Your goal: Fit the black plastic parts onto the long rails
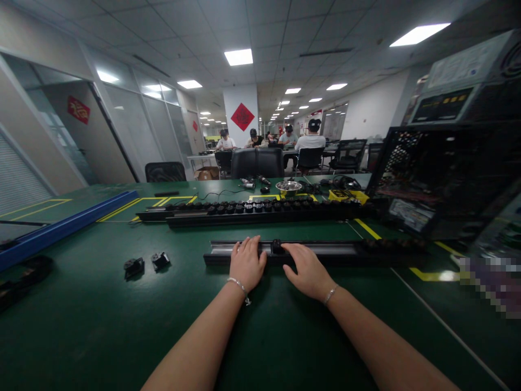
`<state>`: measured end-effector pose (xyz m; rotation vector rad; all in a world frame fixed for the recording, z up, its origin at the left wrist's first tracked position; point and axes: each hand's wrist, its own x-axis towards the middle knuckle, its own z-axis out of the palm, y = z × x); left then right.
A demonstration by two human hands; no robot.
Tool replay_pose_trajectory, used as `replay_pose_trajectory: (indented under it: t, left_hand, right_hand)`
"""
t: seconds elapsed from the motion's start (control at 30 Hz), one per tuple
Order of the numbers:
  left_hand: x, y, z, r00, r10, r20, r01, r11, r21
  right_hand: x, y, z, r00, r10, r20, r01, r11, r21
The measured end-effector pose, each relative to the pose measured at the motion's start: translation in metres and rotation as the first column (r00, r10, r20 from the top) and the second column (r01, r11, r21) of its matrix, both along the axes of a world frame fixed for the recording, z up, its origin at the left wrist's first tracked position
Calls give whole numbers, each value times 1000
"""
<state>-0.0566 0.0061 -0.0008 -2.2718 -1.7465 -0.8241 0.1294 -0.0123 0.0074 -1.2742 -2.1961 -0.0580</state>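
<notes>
A long black channel rail (220, 259) with a metallic inner strip lies across the table in front of me. My left hand (247, 264) rests over its left part, fingers stretched out flat. A small black block (277, 246), which looks like a socket module, sits in the channel between my hands. My right hand (308, 270) is to the right of the block; its index fingertip touches the block's right side and the thumb is apart, near the rail's front edge. More dark blocks (393, 245) sit in the rail's right end.
Two loose black modules (134, 267) lie at the left. Behind are black rails (244, 218) filled with modules, a metal bowl (288, 187) and a yellow tray (353, 196). A blue rail (73, 226) runs along the left; an opened computer case (431, 179) stands right. People sit farther back.
</notes>
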Motion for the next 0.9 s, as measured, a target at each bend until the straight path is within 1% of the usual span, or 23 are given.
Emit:
replay_pose_trajectory:
  t: [0.1, 0.2, 0.3, 0.37, 0.5, 0.63, 0.73, 0.83, 0.9]
  left_hand:
    - [0, -1, 3, 1000, -12, 15, 12, 1000, -11]
    - [-1, -4, 7, 998, -56, 7, 56, 998, -20]
    - [0, -6, 10, 989, -136, -50, 134, 990, -43]
    - [1, -7, 10, 979, -171, -107, 164, 984, -66]
    - [4, -9, 8, 967, -162, -195, 145, 984, -100]
    - [7, -11, 8, 959, -135, -251, 106, 986, -129]
    - [9, -11, 9, 953, -113, -280, 72, 986, -152]
    - [9, -11, 10, 952, -96, -290, 52, 986, -156]
    - [10, -12, 9, 953, -98, -288, 56, 987, -149]
  right_hand:
    - [-2, -2, 2, 1000, 7, 22, -6, 1000, -20]
    - [-5, -4, 3, 999, 7, 44, -5, 999, -45]
    - [-7, -6, 2, 998, -19, 68, 23, 998, -63]
    - [-8, -5, 1, 995, -23, 99, 30, 997, -71]
    - [-6, -3, -3, 984, 29, 174, -14, 996, -84]
    - [-5, -1, -6, 981, 37, 190, -21, 996, -85]
    - [-5, -1, -7, 986, 33, 166, -24, 998, -57]
    - [-3, 1, -6, 994, 28, 109, -26, 1000, -16]
    - [-1, 2, -5, 998, -9, 62, 9, 1000, 12]
